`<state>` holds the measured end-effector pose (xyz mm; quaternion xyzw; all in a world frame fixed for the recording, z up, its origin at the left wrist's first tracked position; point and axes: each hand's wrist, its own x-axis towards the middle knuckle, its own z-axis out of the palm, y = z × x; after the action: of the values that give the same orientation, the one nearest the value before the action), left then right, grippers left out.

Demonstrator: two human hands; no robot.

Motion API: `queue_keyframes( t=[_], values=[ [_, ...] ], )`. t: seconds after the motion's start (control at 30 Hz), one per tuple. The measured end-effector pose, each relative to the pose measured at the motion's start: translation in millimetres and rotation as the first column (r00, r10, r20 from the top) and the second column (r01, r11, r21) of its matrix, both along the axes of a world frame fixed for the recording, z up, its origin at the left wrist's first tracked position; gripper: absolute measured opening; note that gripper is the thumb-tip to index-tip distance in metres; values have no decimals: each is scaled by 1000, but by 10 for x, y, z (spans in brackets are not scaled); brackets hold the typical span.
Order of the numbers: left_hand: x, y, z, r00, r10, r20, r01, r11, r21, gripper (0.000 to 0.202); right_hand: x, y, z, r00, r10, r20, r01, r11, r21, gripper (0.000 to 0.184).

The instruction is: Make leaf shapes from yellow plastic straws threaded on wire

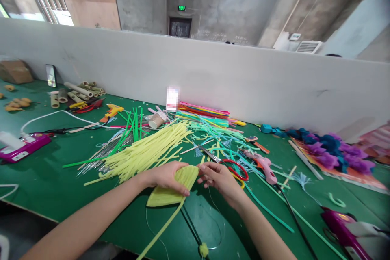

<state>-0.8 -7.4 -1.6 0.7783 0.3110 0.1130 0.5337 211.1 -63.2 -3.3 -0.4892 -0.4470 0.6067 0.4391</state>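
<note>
My left hand [170, 176] is closed around a fan-shaped piece made of yellow pipe cleaners [166, 198], thumb across its front. One loose yellow pipe cleaner [161, 231] trails from it toward the table's near edge. At the piece's right corner, the fingers of my right hand [215, 176] are pinched together; what they hold is too small to make out. A thin clear thread or wire [219, 229] loops below that hand, near a small yellow ball [204, 249] at the bottom. Just beyond my hands lies a heap of yellow pipe cleaners [152, 146].
Red-handled scissors [234, 168] and a pink glue gun [265, 166] lie right of my hands. A yellow glue gun [114, 110] rests back left. Purple power strips [26, 148] sit at both sides, with cords across the green table [76, 195]. A white partition [128, 69] stands behind.
</note>
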Motion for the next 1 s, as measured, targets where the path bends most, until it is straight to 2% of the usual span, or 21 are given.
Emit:
queue_keyframes(
  t=[0.23,0.53,0.6,0.67,0.73,0.8,1.0],
  values=[
    [5,-9,14,999,-25,-28,21,991,-128,63,-16,-2,15,998,-37,53,35,999,27,37],
    [0,-13,3,999,-36,15,38,985,-171,62,-24,-27,34,995,6,96,-14,997,81,40],
    [6,-22,-7,998,-21,59,38,957,-286,61,-42,-26,23,995,-11,102,2,996,90,40],
    [17,-31,-29,993,12,119,43,891,-451,57,-66,-25,5,994,-25,103,14,995,101,39],
    [25,-37,-54,984,52,172,53,830,-556,52,-90,-28,-19,994,-37,102,25,992,125,38],
    [28,-37,-74,976,69,205,65,810,-583,46,-112,-35,-48,992,-54,113,34,986,166,35],
    [20,-25,-100,973,78,219,71,797,-600,41,-168,-79,-114,957,-136,255,46,943,328,22]
  ],
)
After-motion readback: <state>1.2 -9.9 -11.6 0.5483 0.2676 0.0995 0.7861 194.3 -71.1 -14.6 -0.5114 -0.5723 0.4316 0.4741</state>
